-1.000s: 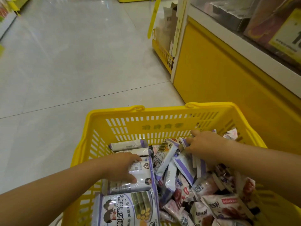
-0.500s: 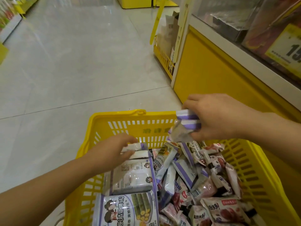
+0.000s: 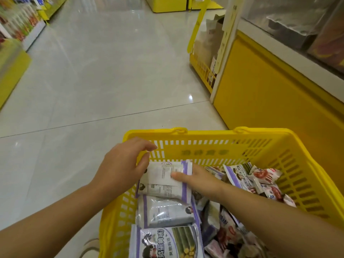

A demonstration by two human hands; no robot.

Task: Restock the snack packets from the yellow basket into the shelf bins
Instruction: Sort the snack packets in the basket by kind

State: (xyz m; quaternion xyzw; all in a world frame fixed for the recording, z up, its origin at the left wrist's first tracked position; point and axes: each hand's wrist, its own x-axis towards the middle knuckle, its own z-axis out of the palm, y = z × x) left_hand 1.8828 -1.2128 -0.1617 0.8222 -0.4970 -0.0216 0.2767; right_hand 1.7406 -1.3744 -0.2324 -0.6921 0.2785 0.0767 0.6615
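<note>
1. A yellow slotted plastic basket (image 3: 242, 148) is sitting on the glossy pale tiled floor (image 3: 111, 81), just beside a yellow shelf base (image 3: 270, 99) on the right.
2. The right hand (image 3: 202, 180) is lying inside the basket and pinching a flat white-and-purple snack packet (image 3: 163, 175) at its right edge. The thumb is lying across the packet's top face, while the other fingers are tucked out of sight behind it.
3. The left hand (image 3: 121, 164) is hovering over the basket's far-left corner with its fingers loosely curved and slightly apart. The thumb is sitting at the packet's left edge (whether it is actually gripping, I cannot tell).
4. The pinched packet is sitting at the far left of the basket, over a row of similar white-and-purple packets (image 3: 163, 213) running toward the camera.
5. Smaller red-and-white wrapped snacks (image 3: 264, 179) are lying jumbled in the basket's right half.
6. Clear shelf bins (image 3: 290, 19) are sitting above the yellow base, and a second yellow basket (image 3: 202, 70) holding brownish bags is standing farther along the floor.
</note>
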